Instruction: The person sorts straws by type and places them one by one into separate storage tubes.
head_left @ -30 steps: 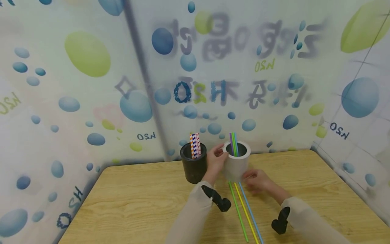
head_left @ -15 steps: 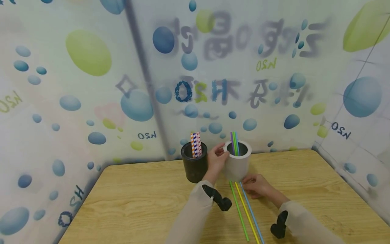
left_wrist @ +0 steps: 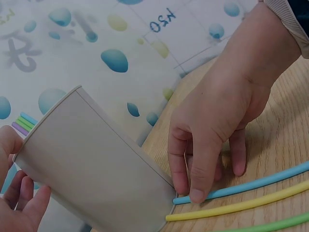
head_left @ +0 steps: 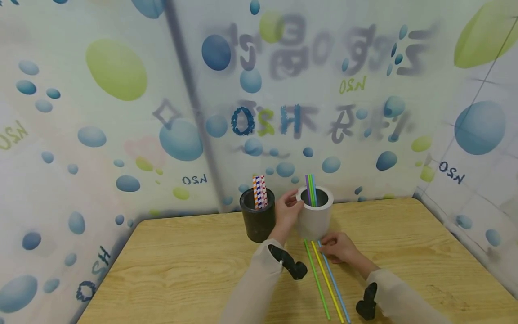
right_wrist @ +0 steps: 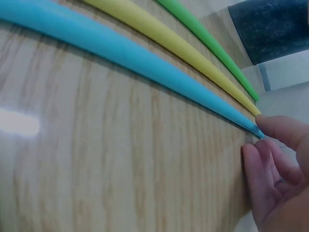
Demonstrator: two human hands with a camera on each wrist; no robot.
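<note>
A white cylindrical cup [head_left: 314, 222] holds several straws [head_left: 310, 190] in purple, green and blue. My left hand [head_left: 288, 213] grips the cup's left side near the rim. Three straws lie side by side on the table, their far ends close to the cup's base: a green straw [head_left: 317, 281], a yellow straw [head_left: 327, 281] and a blue straw [head_left: 334, 283]. My right hand [head_left: 341, 248] pinches the far end of the blue straw between thumb and finger, as the left wrist view shows at the thumb [left_wrist: 199, 186]. In the right wrist view the fingertips meet at that end.
Left of the white cup stands a black cup [head_left: 259, 222] with several patterned straws [head_left: 260, 192], close beside my left hand. Both cups are on a wooden table [head_left: 182, 261], near its back edge. A printed wall covering [head_left: 162, 189] rises behind and at the sides.
My right hand has shifted slightly left from beside the cup's base onto the far end of the blue straw. My left hand stays on the white cup.
</note>
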